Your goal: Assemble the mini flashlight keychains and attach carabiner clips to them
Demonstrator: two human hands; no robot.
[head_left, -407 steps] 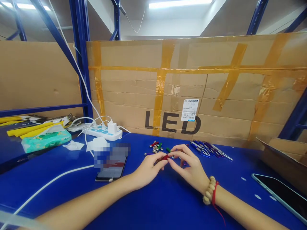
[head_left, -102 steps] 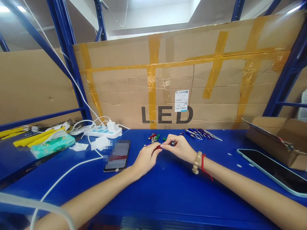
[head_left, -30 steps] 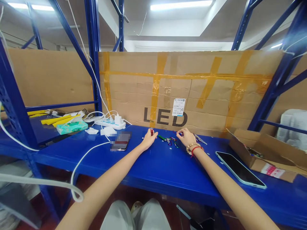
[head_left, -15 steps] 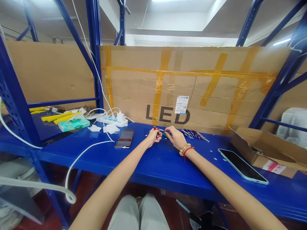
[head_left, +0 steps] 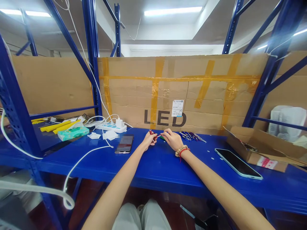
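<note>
Over the middle of the blue bench, my left hand (head_left: 149,140) is closed on a small, shiny dark-red piece (head_left: 152,133), whose exact kind is too small to make out. My right hand (head_left: 173,139), wearing a bead bracelet and a red cord, pinches a thin red-and-silver part (head_left: 158,135) that reaches across to the left hand. Fingers hide much of both parts. Something green (head_left: 163,138) shows just under the right fingertips. Beyond the right hand lies a row of slim, shiny blue and purple metal pieces (head_left: 192,136).
A phone (head_left: 125,144) lies left of my hands, near a white power strip (head_left: 111,127) with cables, tissues and a green packet (head_left: 73,133). To the right are a light-blue-edged phone (head_left: 238,163) and an open cardboard box (head_left: 259,150). A tall cardboard sheet (head_left: 134,95) stands behind.
The view has tilted up slightly, so the scene sits lower. The right fingers have drawn in on the thin red part, which now lines up with the piece in my left hand.
</note>
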